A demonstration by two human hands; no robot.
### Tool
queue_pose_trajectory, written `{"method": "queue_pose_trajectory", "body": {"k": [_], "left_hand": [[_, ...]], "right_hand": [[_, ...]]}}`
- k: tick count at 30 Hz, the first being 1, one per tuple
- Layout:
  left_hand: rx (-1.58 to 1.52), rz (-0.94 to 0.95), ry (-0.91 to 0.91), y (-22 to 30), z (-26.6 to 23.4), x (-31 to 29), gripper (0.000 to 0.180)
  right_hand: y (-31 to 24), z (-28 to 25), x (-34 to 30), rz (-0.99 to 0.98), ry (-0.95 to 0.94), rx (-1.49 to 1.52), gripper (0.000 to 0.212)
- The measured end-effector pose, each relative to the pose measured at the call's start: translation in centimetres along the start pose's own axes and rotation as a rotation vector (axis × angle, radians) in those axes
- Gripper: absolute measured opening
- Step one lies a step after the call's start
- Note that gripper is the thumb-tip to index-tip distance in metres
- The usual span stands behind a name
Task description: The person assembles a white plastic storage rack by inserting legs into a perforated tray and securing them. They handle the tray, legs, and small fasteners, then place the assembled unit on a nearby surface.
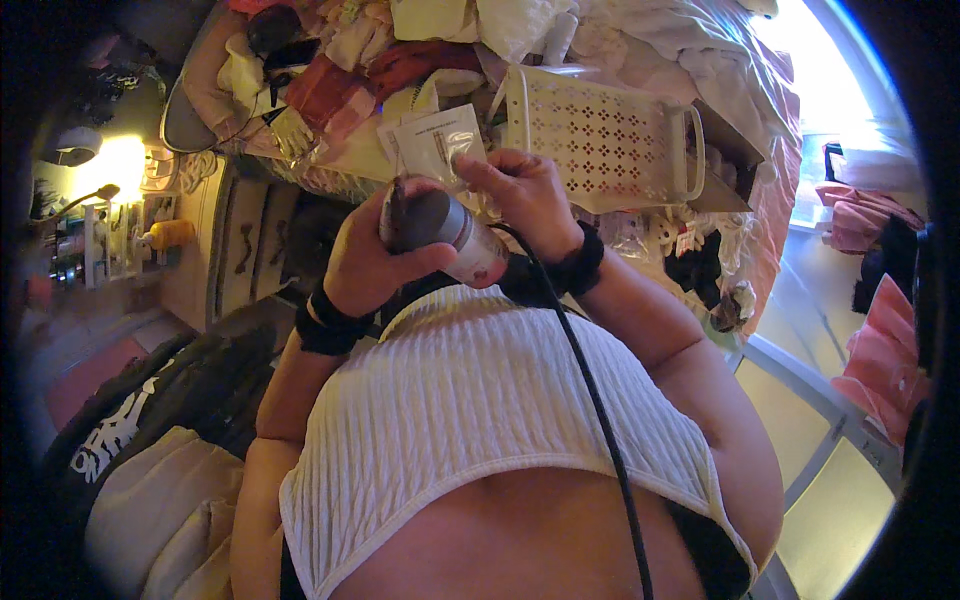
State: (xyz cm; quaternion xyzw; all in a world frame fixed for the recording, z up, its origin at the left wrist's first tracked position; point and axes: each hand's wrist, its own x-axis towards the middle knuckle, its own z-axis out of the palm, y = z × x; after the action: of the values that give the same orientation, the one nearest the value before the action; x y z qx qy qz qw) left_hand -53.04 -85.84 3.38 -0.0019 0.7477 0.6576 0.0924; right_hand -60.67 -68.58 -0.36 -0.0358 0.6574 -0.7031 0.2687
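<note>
My left hand is wrapped around a grey and white cylindrical tool, held close to my chest. A black cord runs from the tool down over my white ribbed top. My right hand is raised just right of the tool, with thumb and fingers pinching a small clear plastic packet that holds small metal pieces. Both wrists wear black bands.
A white perforated plastic basket lies on its side on a bed piled with clothes. A cardboard box sits behind it. A lit desk with a lamp is at left, dark clothing at lower left, a bright window at right.
</note>
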Motion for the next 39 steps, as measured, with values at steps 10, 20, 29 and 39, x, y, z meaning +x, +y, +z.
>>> {"method": "queue_pose_trajectory", "body": {"k": [10,20,29,39], "left_hand": [[-0.452,-0.063,0.213,-1.9,-3.0,-2.6,0.058],[-0.453,0.000,0.633,-4.0,-9.3,-8.4,0.056],[-0.298,0.054,1.038,-4.3,-13.0,-12.2,0.043],[-0.420,0.148,1.149,-5.8,-21.5,-19.9,0.039]], "right_hand": [[-0.5,-2.3,1.6,0.097,-0.094,0.220,0.021],[-3.6,-7.1,5.0,-0.152,-0.117,-0.435,0.040],[-6.0,-4.1,6.5,-0.150,-0.348,-0.600,0.018],[-6.2,12.4,11.5,-0.086,-0.609,-0.311,0.017]]}}
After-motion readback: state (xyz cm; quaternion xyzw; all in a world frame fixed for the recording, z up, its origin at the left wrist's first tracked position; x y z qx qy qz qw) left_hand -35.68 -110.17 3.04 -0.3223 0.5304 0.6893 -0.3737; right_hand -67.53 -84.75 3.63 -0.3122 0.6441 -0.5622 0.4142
